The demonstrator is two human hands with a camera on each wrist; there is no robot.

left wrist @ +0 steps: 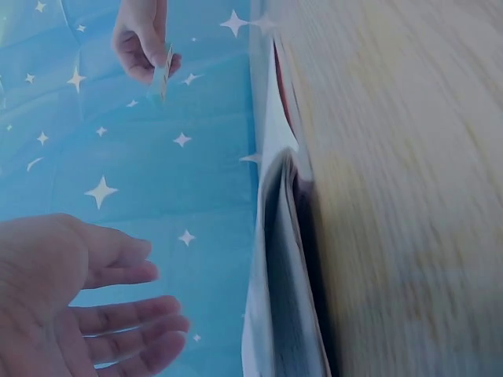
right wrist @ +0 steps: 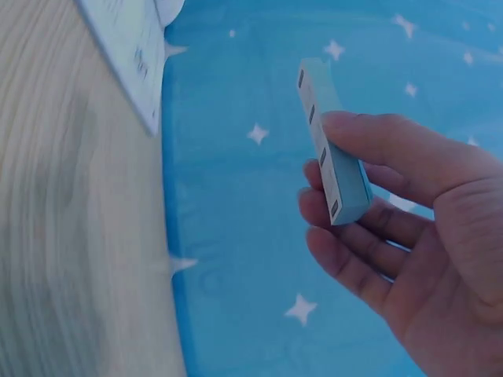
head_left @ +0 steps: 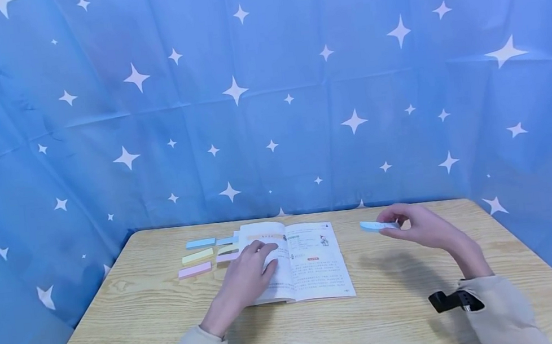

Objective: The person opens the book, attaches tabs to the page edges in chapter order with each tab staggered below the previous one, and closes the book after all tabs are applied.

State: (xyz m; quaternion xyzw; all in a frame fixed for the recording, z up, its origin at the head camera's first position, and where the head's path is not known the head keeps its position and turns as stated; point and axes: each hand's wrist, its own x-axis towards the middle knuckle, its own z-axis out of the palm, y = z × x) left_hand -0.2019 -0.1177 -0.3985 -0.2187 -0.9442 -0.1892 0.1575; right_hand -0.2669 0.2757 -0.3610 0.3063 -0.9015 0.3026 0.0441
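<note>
An open book (head_left: 319,263) lies on the wooden table, its printed pages facing up. My left hand (head_left: 250,274) is over the left page with fingers loosely extended; in the left wrist view the left hand (left wrist: 102,306) holds nothing. To the right of the book, above the table, my right hand (head_left: 422,227) pinches a narrow light-blue sticky note pad (head_left: 378,225) between thumb and fingers. Seen from the right wrist, the pad (right wrist: 338,157) is a thick stack, its pale face bearing small dark marks.
Left of the book lie a blue pad (head_left: 200,243), a yellow pad (head_left: 197,256) and a pink pad (head_left: 194,270). Blue, yellowish and pink strips (head_left: 227,257) meet the book's left edge. A blue star-patterned curtain (head_left: 291,125) hangs behind the table (head_left: 134,318).
</note>
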